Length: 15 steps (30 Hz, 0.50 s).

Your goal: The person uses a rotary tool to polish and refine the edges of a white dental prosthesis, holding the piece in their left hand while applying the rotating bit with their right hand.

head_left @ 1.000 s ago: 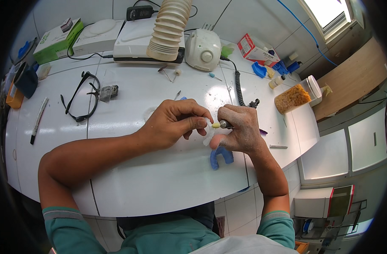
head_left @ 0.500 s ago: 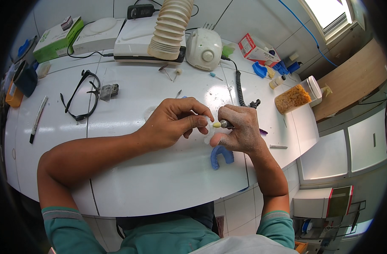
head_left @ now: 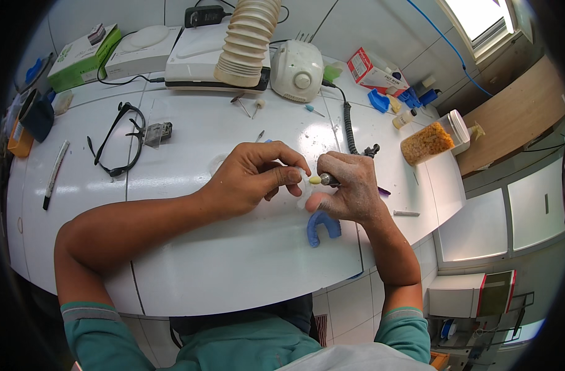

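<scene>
Our right hand stays clamped on the rotary handpiece, its yellowish burr tip touching our left hand's pinched fingertips; hardly anything has shifted. A blue dental tray lies on the desk just below the right hand.

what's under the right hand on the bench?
A blue horseshoe-shaped tray lies on the white bench, its open end sticking out below the right hand. The hand covers the tray's upper part, so that end can't be seen.
</scene>
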Tool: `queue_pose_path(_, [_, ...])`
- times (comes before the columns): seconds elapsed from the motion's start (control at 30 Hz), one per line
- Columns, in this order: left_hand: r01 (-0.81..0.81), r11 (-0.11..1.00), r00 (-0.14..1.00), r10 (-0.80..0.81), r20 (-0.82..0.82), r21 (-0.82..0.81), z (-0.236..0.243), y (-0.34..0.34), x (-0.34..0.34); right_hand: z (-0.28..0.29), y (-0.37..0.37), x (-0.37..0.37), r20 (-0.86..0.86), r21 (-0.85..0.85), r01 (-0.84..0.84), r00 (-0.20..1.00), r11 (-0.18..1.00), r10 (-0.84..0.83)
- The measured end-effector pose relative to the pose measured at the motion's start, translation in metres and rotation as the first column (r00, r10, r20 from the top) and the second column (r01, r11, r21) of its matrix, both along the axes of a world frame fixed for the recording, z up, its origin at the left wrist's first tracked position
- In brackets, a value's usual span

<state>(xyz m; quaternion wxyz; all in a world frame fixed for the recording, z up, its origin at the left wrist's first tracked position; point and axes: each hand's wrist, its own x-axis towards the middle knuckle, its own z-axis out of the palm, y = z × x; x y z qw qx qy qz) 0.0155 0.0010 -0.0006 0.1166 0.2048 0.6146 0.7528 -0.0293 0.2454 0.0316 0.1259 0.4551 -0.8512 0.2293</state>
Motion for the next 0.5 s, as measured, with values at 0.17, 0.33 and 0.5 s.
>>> queue_pose_path(0.17, [-0.009, 1.0, 1.0, 0.009, -0.003, 0.027, -0.003, 0.0019, -0.0007, -0.0007, -0.0001, -0.0001, 0.022, -0.008, -0.006, 1.0, 1.0, 0.006])
queue_pose_path(0.33, [0.003, 1.0, 1.0, -0.004, 0.005, 0.031, -0.0016, 0.0015, -0.0002, 0.0011, -0.0013, 0.0006, 0.012, -0.009, -0.018, 1.0, 1.0, 0.018])
queue_pose_path(0.5, [-0.003, 1.0, 1.0, 0.003, 0.011, 0.026, -0.0016, 0.0011, -0.0005, 0.0007, -0.0013, 0.0009, 0.026, -0.018, -0.012, 1.0, 1.0, 0.013])
